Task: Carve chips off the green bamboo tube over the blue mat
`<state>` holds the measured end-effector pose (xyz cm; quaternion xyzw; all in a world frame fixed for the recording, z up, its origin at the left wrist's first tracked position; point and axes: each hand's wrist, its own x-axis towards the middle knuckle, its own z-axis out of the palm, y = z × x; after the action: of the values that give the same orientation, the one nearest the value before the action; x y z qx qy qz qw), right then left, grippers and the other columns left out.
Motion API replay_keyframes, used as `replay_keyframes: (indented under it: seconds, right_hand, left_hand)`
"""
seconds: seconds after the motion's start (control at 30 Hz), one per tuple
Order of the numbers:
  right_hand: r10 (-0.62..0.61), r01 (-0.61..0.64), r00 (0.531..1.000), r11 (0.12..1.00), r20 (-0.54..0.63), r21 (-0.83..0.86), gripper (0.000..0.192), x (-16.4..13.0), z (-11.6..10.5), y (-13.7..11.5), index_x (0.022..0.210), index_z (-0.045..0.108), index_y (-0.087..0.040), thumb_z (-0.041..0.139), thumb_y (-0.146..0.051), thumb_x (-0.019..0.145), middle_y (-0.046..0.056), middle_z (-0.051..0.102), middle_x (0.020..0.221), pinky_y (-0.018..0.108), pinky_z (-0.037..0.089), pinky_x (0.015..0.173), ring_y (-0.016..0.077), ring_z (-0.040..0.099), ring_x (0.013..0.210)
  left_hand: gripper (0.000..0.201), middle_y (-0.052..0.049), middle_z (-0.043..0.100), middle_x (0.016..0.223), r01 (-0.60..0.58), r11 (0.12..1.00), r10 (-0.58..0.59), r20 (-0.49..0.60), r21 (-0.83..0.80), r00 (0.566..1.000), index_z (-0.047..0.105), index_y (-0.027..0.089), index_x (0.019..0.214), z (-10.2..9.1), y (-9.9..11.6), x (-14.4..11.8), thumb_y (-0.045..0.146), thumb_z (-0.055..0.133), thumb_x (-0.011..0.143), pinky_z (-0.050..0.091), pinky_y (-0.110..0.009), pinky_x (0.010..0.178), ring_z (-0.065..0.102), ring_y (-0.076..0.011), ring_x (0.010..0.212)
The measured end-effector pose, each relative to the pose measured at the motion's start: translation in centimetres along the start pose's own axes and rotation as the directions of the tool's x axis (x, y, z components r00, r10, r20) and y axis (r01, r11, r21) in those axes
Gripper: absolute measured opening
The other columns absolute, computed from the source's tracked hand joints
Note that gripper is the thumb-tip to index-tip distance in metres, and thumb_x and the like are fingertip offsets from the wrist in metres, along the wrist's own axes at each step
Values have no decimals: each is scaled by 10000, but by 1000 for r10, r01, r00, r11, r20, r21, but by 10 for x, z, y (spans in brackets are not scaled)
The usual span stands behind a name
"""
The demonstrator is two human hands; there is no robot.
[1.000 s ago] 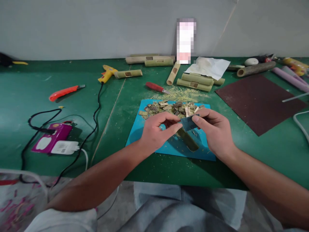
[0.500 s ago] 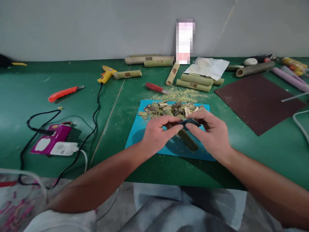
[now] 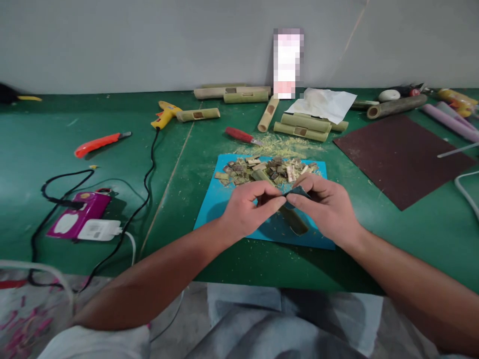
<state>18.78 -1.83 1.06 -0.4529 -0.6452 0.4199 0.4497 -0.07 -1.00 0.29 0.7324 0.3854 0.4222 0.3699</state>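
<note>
Between my fingertips, above the blue mat, is a small dark folded sheet that looks like sandpaper. My left hand pinches its left end between thumb and fingers. On the other side my right hand grips it, thumb in front and fingers behind. Below the hands a green bamboo piece lies on the mat, its upper part hidden by them. A heap of bamboo chips covers the mat's far part.
A red-handled knife lies behind the mat among sawdust. Notched bamboo tubes line the back. To the left are an orange cutter, a yellow glue gun and a purple power strip; a dark brown sheet lies right.
The dark sheet has tilted, its right part now raised and bent up between the fingers. My hands have drawn slightly closer together; the bamboo piece stays on the mat.
</note>
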Motion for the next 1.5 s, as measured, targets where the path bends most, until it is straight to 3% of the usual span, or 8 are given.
replay_keyframes:
  seconds: [0.23,0.53,0.77,0.93,1.07,1.2,1.37,1.5]
  right_hand:
    - [47,-50,998,996,42,68,228,1,-1,0,655,570,-216,687,-331,813,-19,552,677,305,391,635,128,498,664]
    - [110,-100,993,980,-51,172,255,0,0,1,645,552,-211,712,-343,794,-27,520,669,280,356,561,105,434,606]
    - [84,-102,986,987,144,125,155,3,-2,0,725,658,-210,700,-335,807,-19,585,683,281,393,598,114,504,637]
    - [38,-49,992,994,118,98,253,3,-3,-4,621,592,-210,704,-353,797,-27,539,636,281,396,596,110,479,614]
    - [144,-156,986,973,79,173,255,3,-2,-3,655,636,-213,699,-409,805,-13,562,627,277,412,573,119,489,598]
    - [215,-245,969,901,124,358,311,3,-3,3,812,713,-226,543,-479,875,37,654,754,322,484,628,170,578,690]
    - [131,-182,979,911,158,370,222,4,0,2,935,717,-267,745,-379,745,-9,683,791,307,516,660,138,597,659]
    - [82,-138,983,922,166,361,205,3,2,-3,829,678,-243,763,-420,772,-4,680,743,337,534,717,151,642,672]
  left_hand:
    - [253,35,500,592,-110,994,109,44,22,993,537,169,635,-2,1,-1,203,593,879,355,-223,557,428,-78,554]
    - [250,22,513,578,12,1000,-15,122,23,992,551,180,635,-3,1,2,260,573,871,354,-236,538,434,-92,539]
    - [310,20,483,609,-32,999,38,207,-31,978,519,174,609,-5,1,0,240,529,912,341,-248,559,444,-91,561]
    - [294,16,508,623,-44,999,46,207,-16,977,522,173,625,-1,2,0,243,536,911,351,-246,565,454,-92,570]
    - [272,7,556,628,52,997,-42,145,-61,988,567,179,662,-1,2,-1,271,532,916,386,-240,566,504,-103,586]
    - [320,0,591,601,231,924,-202,125,-304,971,591,183,682,-1,-3,0,418,578,898,404,-231,504,487,-97,511]
    - [391,-4,587,565,405,761,-349,206,-507,914,575,173,639,1,-9,5,511,672,811,368,-225,444,453,-86,456]
    - [394,-6,592,599,445,767,-344,289,-462,893,615,164,662,2,-8,6,519,678,820,363,-226,476,463,-83,488]
